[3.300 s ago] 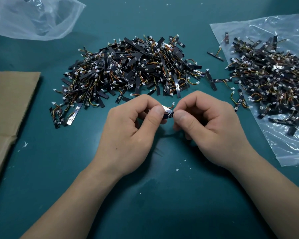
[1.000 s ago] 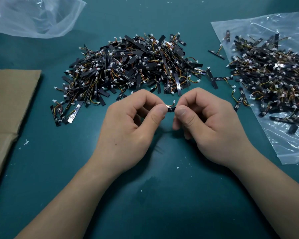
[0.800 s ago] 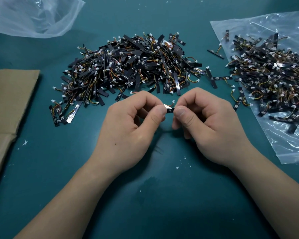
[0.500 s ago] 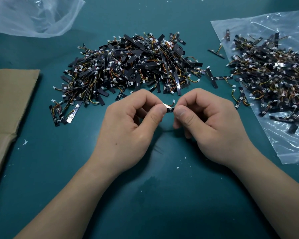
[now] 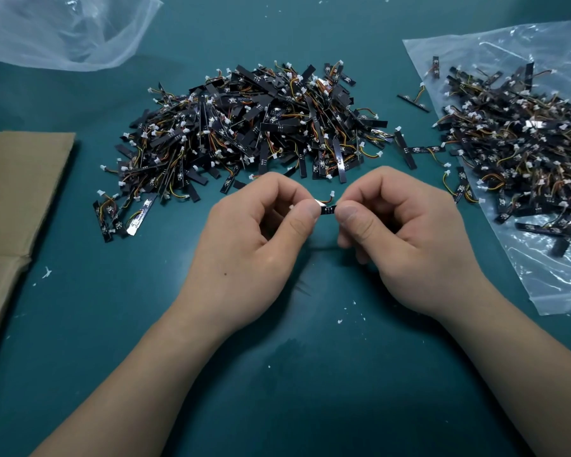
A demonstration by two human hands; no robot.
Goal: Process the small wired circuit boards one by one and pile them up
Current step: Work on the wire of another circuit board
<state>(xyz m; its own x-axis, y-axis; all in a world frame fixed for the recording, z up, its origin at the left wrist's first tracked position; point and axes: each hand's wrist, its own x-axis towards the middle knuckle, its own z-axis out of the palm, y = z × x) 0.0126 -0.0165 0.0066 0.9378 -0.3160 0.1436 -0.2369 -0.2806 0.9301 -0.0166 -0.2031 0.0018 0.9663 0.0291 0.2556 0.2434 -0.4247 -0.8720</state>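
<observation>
Teal matting is spread over the whole table (image 5: 80, 324), and the far middle is largely taken up by a large loose heap of black strip-shaped circuit boards (image 5: 254, 133) tangled with orange and yellow wires and white plugs. A second heap of the same boards (image 5: 524, 153) is carried on a flat clear plastic bag (image 5: 557, 285) along the right edge. A brown cardboard sheet (image 5: 14, 192) is laid at the left edge, and a crumpled clear plastic bag (image 5: 63, 31) is left at the far left corner. Just on the near side of the large heap, the left hand (image 5: 254, 245) and the right hand (image 5: 409, 239) are brought together over the middle of the table, and one small black wired circuit board (image 5: 328, 210) is pinched between them. Its left end is held between the thumb and forefinger of the left hand and its right end likewise by the right hand, with the other fingers curled in. Only a short black stretch is left showing in the gap between the two thumb tips. Its thin wire is looped toward the far side, and its tiny white plug (image 5: 332, 193) is seen just above the gap, free of both grips. The board is judged to be very light, thin and stiff, and easily snapped if bent. The wire is judged soft and weak where it is soldered on. Hold is therefore best taken on the flat ends, as is done now, and never on the wire or plug.
</observation>
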